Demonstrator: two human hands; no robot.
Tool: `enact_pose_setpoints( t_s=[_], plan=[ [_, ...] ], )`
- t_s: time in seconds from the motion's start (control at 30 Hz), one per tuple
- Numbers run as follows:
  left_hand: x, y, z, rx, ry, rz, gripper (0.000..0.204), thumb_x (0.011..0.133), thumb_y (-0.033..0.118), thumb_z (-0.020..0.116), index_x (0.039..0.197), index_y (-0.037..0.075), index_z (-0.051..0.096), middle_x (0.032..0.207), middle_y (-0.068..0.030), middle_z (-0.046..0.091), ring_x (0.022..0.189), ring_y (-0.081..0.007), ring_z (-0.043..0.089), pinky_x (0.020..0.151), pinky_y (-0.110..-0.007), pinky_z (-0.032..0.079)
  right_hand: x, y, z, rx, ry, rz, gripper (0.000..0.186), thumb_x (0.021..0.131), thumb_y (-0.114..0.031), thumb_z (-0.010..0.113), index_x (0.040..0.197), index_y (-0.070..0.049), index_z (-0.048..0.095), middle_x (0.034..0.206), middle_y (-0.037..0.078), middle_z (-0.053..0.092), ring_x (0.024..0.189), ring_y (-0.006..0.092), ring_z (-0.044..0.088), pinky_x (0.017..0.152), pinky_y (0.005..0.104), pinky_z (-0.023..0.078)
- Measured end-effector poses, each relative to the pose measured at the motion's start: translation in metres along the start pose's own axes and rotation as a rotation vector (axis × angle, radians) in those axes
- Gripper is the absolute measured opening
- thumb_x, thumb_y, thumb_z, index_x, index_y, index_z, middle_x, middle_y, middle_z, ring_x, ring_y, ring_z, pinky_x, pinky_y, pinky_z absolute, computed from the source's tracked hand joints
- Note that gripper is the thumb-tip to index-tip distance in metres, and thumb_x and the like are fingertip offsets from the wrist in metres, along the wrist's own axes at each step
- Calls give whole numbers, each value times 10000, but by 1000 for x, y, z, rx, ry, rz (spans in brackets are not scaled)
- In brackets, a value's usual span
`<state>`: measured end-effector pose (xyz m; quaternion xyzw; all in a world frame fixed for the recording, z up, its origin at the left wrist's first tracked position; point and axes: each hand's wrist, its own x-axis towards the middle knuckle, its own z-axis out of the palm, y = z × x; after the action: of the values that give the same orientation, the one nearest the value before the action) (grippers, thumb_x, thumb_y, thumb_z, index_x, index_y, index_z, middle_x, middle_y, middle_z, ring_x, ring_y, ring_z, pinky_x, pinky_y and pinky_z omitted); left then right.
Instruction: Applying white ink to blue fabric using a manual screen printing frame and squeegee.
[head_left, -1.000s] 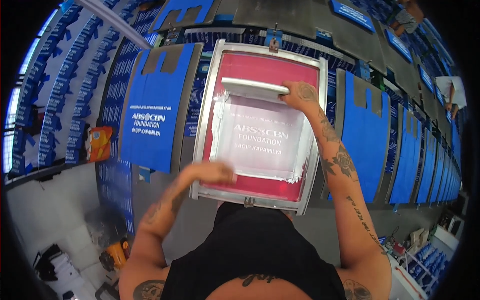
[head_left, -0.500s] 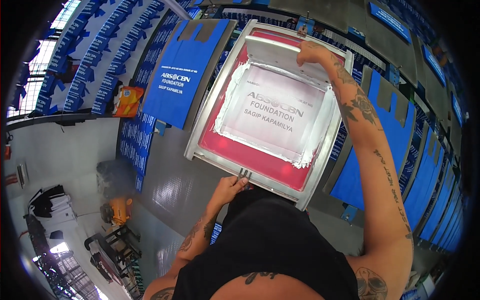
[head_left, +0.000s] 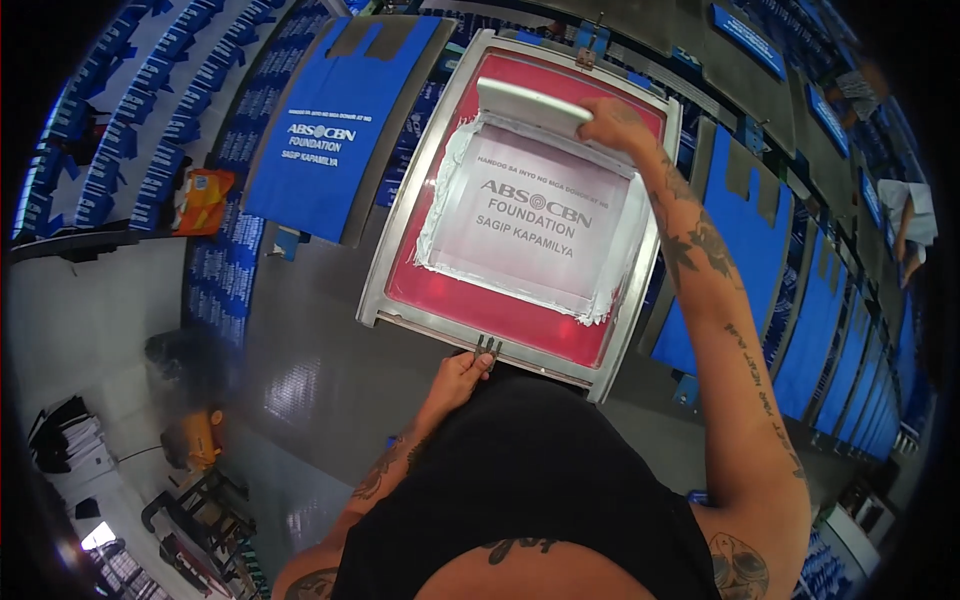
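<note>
A metal-rimmed printing screen (head_left: 540, 367) with pink mesh lies before me, its pale printed centre ringed by thick white ink (head_left: 435, 250). Near its far end my right hand (head_left: 612, 128) is closed round the right end of a long, pale squeegee (head_left: 525, 100), which rests along the top of the inked area. My left hand (head_left: 465, 372) is closed on a metal bracket (head_left: 488, 348) at the screen's near edge, thumb against it. My forearms come up from below, either side of my black top.
Blue bags on boards flank the screen, at left (head_left: 340, 100) and right (head_left: 740, 250). Rows of blue items (head_left: 150, 140) hang at upper left, an orange package (head_left: 205, 200) below. A yellow machine (head_left: 203, 438) stands lower left. Someone's hand (head_left: 910, 260) shows at far right.
My left hand has moved from above the screen's lower part down to the bracket and closed on it. My right hand still holds the squeegee. The view has shifted.
</note>
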<state>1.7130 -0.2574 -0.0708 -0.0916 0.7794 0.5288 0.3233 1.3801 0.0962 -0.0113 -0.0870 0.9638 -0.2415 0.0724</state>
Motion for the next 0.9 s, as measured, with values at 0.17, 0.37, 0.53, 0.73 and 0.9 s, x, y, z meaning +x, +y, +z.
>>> enact_pose_setpoints(
  t_s=[0.17, 0.37, 0.53, 0.73, 0.9],
  plan=[
    [17, -7, -8, 90, -142, 9, 538, 930, 517, 534, 737, 30, 660, 508, 8, 475, 521, -79, 460, 496, -278, 359, -58, -29, 41, -140, 141, 37, 360, 706, -118, 595, 1060, -107, 658, 961, 168, 673, 944, 346, 636, 832, 423, 497],
    [26, -7, -18, -32, -342, 125, 579, 931, 545, 509, 721, 27, 659, 499, -3, 482, 474, -84, 442, 454, -279, 348, -172, -115, 91, -137, 112, 31, 335, 701, -61, 596, 1021, -139, 656, 958, 96, 670, 872, 292, 634, 771, 425, 517],
    [36, -16, -18, 42, -362, 257, 602, 947, 556, 464, 698, 39, 648, 509, -32, 491, 534, -150, 499, 531, -315, 403, -257, -197, 128, -196, 220, 17, 378, 632, -66, 663, 1002, -132, 620, 870, 23, 624, 816, 243, 593, 710, 397, 470],
    [35, 83, -77, 746, -709, 101, 483, 937, 444, 480, 824, 25, 693, 710, -147, 666, 752, -310, 652, 746, -369, 493, -224, -152, 73, 112, 41, 369, 354, 730, -150, 667, 1077, -90, 638, 976, 164, 675, 937, 360, 637, 839, 428, 503],
    [72, 96, -158, 739, 580, 528, 480, 950, 427, 496, 994, -31, 634, 963, -247, 657, 978, -346, 633, 874, -410, 469, -236, -63, 38, 637, 176, 704, 363, 818, -244, 659, 1046, 37, 628, 865, 177, 687, 777, 240, 688, 684, 363, 545]
  ],
)
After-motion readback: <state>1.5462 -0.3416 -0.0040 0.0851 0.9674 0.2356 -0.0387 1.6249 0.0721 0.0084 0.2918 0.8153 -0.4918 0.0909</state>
